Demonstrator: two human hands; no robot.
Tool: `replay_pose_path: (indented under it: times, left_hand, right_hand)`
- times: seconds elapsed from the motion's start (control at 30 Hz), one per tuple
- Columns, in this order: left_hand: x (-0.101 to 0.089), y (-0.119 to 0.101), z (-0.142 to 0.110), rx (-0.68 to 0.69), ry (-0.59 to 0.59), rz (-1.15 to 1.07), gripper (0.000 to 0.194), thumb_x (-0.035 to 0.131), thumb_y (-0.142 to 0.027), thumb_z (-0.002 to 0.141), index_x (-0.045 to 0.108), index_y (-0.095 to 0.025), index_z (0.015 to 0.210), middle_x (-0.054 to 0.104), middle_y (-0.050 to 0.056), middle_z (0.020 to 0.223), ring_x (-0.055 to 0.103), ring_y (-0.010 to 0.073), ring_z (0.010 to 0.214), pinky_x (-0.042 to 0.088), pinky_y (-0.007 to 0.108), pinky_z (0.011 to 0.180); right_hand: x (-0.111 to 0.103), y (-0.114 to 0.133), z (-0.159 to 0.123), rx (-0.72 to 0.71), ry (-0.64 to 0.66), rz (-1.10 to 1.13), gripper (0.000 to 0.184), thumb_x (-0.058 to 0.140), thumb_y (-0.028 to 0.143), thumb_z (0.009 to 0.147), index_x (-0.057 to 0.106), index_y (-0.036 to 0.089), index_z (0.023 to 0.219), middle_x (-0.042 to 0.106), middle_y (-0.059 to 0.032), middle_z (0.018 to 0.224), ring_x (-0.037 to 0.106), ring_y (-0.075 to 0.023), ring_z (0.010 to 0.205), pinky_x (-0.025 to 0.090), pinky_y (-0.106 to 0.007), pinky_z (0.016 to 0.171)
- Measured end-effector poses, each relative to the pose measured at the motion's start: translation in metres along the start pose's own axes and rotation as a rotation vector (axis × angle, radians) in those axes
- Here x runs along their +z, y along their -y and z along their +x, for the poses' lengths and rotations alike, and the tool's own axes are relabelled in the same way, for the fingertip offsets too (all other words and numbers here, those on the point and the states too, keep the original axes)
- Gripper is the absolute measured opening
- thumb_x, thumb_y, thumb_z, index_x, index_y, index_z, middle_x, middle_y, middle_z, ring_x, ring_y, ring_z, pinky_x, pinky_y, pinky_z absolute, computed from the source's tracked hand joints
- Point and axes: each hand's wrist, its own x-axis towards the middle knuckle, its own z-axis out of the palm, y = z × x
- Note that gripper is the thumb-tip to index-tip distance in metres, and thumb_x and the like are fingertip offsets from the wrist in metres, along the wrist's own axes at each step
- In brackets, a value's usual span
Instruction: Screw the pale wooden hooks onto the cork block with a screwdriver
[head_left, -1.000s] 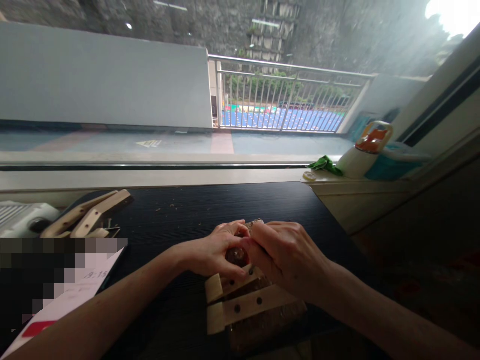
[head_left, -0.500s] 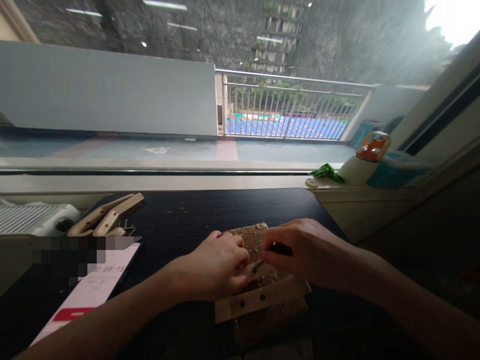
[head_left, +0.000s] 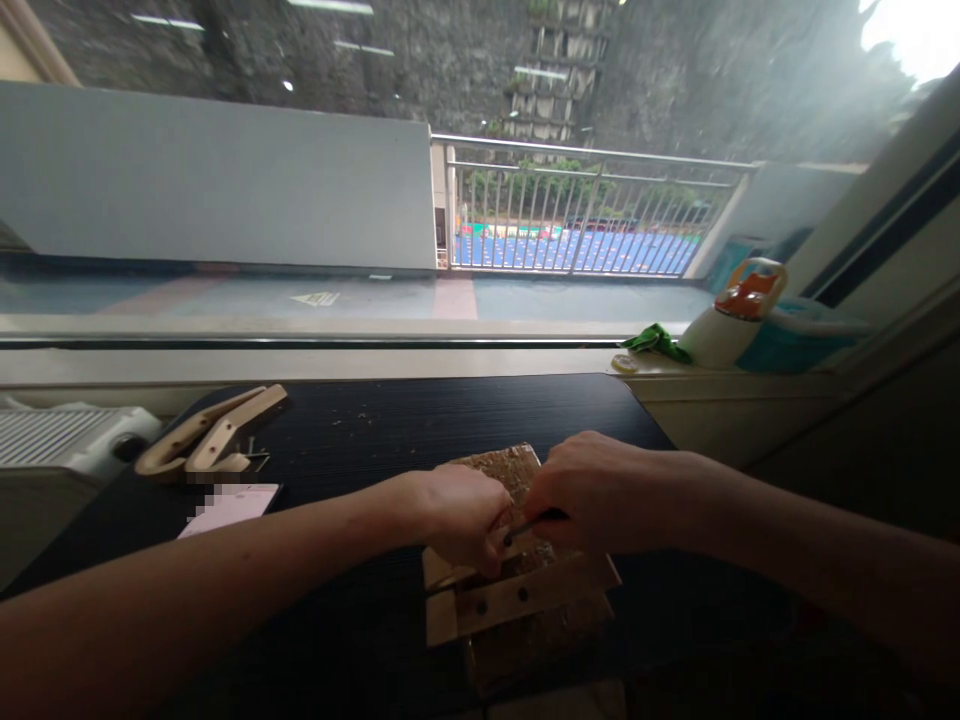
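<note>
A brown block wrapped in clear film (head_left: 517, 462) lies on the dark table, with light wooden strips across it. The nearer wooden strip (head_left: 540, 590) shows two dark holes. My left hand (head_left: 469, 510) is closed over the farther wooden strip (head_left: 444, 568), its fingertips mostly hidden. My right hand (head_left: 592, 495) is closed around a thin metal tool with a black handle (head_left: 553, 514), seemingly a screwdriver. The shaft slants down to a dark round spot on the farther strip, right beside my left fingers.
Bent wooden pieces (head_left: 232, 430) and several screws (head_left: 257, 457) lie at the table's back left, near a phone with a pink screen (head_left: 232, 505). On the windowsill stand a white bottle with an orange top (head_left: 724, 335) and a green cloth (head_left: 656, 343). A white appliance (head_left: 82, 435) is at left.
My left hand has turned and its fingers have curled in closer to the tool's tip; the left forearm now covers more of the phone. My right hand has shifted slightly, with its tool tip staying put.
</note>
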Motion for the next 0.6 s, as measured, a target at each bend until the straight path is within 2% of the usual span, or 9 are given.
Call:
replay_pose_path:
  times: [0.17, 0.4, 0.6]
  left_hand:
    - [0.0026, 0.0005, 0.0026, -0.023, -0.005, -0.039, 0.023, 0.062, -0.037, 0.062, 0.067, -0.018, 0.075, 0.069, 0.006, 0.077, 0.062, 0.0229, 0.067, 0.040, 0.026, 0.048]
    - [0.0031, -0.0009, 0.0032, -0.011, -0.055, -0.082, 0.015, 0.063, -0.032, 0.060, 0.059, -0.018, 0.057, 0.060, 0.002, 0.058, 0.058, 0.0194, 0.055, 0.035, 0.025, 0.042]
    - [0.0031, -0.0005, 0.0048, 0.001, -0.050, -0.071, 0.016, 0.064, -0.033, 0.061, 0.064, -0.017, 0.062, 0.064, 0.002, 0.062, 0.059, 0.0184, 0.056, 0.035, 0.024, 0.043]
  right_hand:
    - [0.0032, -0.0044, -0.0005, -0.097, 0.007, -0.011, 0.017, 0.056, 0.021, 0.081, 0.073, 0.021, 0.079, 0.072, -0.0053, 0.074, 0.059, -0.0133, 0.058, 0.023, -0.028, 0.048]
    - [-0.0014, -0.0013, 0.0022, -0.140, 0.049, -0.064, 0.015, 0.057, 0.018, 0.080, 0.071, 0.018, 0.075, 0.072, -0.0038, 0.073, 0.054, -0.0110, 0.055, 0.022, -0.028, 0.047]
    - [-0.0023, 0.0016, 0.0058, -0.170, 0.070, -0.105, 0.011, 0.061, 0.015, 0.075, 0.071, 0.017, 0.070, 0.071, -0.0032, 0.069, 0.050, -0.0098, 0.049, 0.019, -0.028, 0.044]
